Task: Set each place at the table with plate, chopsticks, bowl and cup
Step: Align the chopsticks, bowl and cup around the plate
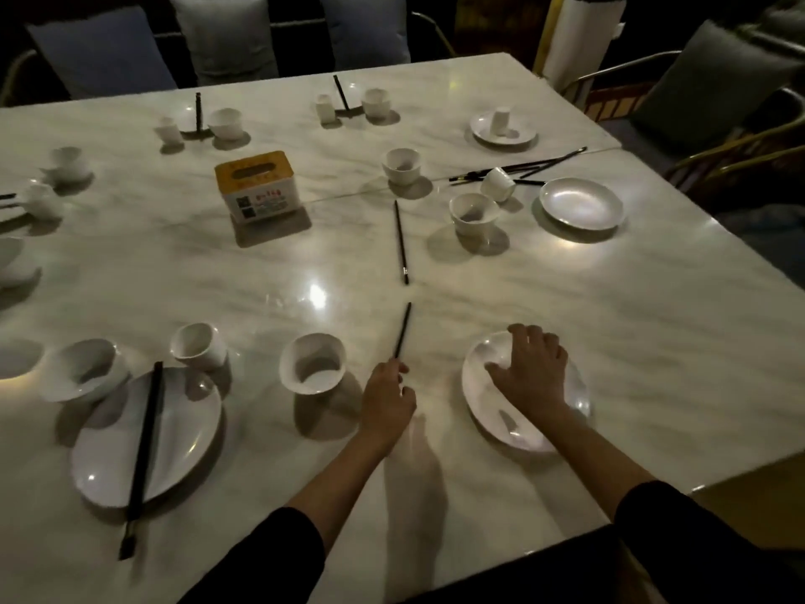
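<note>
My left hand (385, 401) pinches the near end of a black chopstick (403, 329) that points away over the marble table (631, 324). A second black chopstick (400, 241) lies loose further out. My right hand (529, 374) rests with spread fingers on a white plate (488, 411) near the front edge. A white bowl (311, 361) stands just left of my left hand. At the near left, a plate (187, 433) carries a chopstick pair (143, 455), with a bowl (85, 368) and a cup (198, 344) behind it.
A yellow tissue box (257, 185) stands mid-table. At the right are two bowls (472, 213), a tipped cup (496, 183), a plate (581, 202) and loose chopsticks (522, 167). Further settings line the far and left sides. Cushioned chairs (705, 89) surround the table.
</note>
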